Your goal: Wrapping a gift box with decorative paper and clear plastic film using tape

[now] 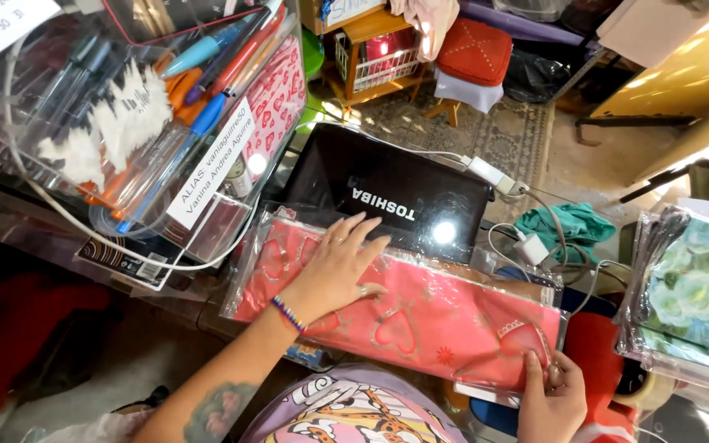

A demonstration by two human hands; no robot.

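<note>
Left hand (340,264) of ours lies flat and spread open, palm down, on the pink heart-printed packet (420,316), gripping nothing; a beaded bracelet (288,313) circles its wrist. We see the packet, sealed in clear plastic, stretching from under this hand toward four o'clock, all the way to our right hand (553,392). Our right hand pinches the packet's lower right corner between thumb and fingertips, closed on the plastic edge. So the packet lies directly beneath the left palm and runs toward ten o'clock from the right hand.

At twelve o'clock from the left hand, touching its fingertips, sits a closed black laptop (387,193), and the packet's upper edge overlaps it. A white charger cable (498,176) trails off at two o'clock. At ten o'clock stands a clear plastic box of pens (166,107). At three o'clock from the right hand we see a wrapped floral packet (703,291), well apart from the left hand. A teal cloth (580,223) lies between the laptop and that floral packet.
</note>
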